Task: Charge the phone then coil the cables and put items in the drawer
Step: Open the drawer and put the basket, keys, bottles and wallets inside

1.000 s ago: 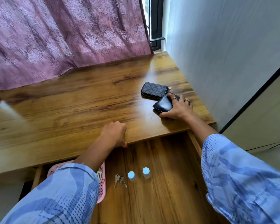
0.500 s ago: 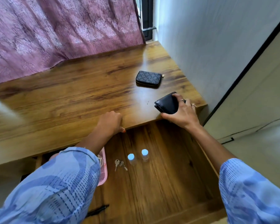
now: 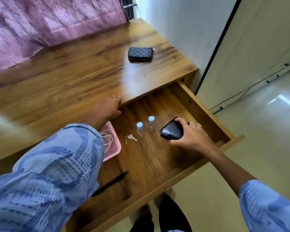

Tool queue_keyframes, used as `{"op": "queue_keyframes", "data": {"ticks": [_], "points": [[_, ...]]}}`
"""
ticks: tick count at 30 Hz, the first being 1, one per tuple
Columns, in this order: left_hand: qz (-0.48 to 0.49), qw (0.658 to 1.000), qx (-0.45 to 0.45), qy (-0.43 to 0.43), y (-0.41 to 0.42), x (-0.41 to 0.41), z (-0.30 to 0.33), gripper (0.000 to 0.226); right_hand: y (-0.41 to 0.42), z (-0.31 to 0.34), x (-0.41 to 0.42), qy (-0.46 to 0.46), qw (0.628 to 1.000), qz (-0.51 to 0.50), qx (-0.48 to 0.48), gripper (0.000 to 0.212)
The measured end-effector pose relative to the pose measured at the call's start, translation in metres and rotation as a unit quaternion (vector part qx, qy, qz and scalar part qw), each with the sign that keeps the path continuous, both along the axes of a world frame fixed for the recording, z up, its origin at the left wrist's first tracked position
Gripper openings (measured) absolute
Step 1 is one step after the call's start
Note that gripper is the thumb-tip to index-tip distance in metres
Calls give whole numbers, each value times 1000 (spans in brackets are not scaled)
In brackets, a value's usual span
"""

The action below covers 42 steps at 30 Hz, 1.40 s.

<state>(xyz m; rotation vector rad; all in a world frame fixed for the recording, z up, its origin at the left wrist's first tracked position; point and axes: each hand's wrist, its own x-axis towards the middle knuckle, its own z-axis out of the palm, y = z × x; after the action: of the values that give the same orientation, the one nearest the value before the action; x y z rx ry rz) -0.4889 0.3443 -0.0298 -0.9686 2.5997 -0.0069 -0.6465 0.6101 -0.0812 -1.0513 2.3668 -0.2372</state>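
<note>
My right hand [image 3: 192, 135] grips a black wallet [image 3: 171, 131] low inside the open wooden drawer [image 3: 206, 111], just right of two small blue-capped bottles [image 3: 145, 125]. My left hand [image 3: 110, 107] rests on the front edge of the desk top [image 3: 65, 81], with its fingers curled over the edge. A patterned dark zip pouch [image 3: 140, 53] lies on the desk top near the wall. Inside the drawer, a pink mesh tray [image 3: 111, 143] holds a coiled pale cable [image 3: 107, 140], partly hidden by my left sleeve.
Keys [image 3: 130, 138] lie in the drawer between the tray and the bottles. A black pen [image 3: 110, 183] lies near the drawer's front. A purple curtain [image 3: 49, 22] hangs behind the desk. A white wall stands to the right, with pale floor below.
My right hand has carried the black wallet off the desk's right corner and down into the drawer. The left hand stayed on the desk edge. The view has tilted downward.
</note>
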Motion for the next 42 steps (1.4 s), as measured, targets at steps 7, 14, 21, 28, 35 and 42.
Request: {"op": "queue_keyframes", "data": {"ticks": [7,14,21,28,35,42], "points": [[-9,1000,29,-3,2,6,5,74,-13,-20,94,-3,998,43,39,96],[13,997,71,13,-3,17,-13,97,-24,-35,136,21,996,-9,85,102],[22,997,72,13,-6,19,-21,103,-26,-43,150,13,984,-7,178,116],[25,996,57,58,-8,11,-14,71,-39,-22,119,-31,972,19,232,109],[-8,999,-6,43,-5,-14,15,37,-80,70,37,-13,970,113,216,69],[-57,995,-79,-2,3,-47,9,46,-144,107,-37,93,989,102,61,51]]}}
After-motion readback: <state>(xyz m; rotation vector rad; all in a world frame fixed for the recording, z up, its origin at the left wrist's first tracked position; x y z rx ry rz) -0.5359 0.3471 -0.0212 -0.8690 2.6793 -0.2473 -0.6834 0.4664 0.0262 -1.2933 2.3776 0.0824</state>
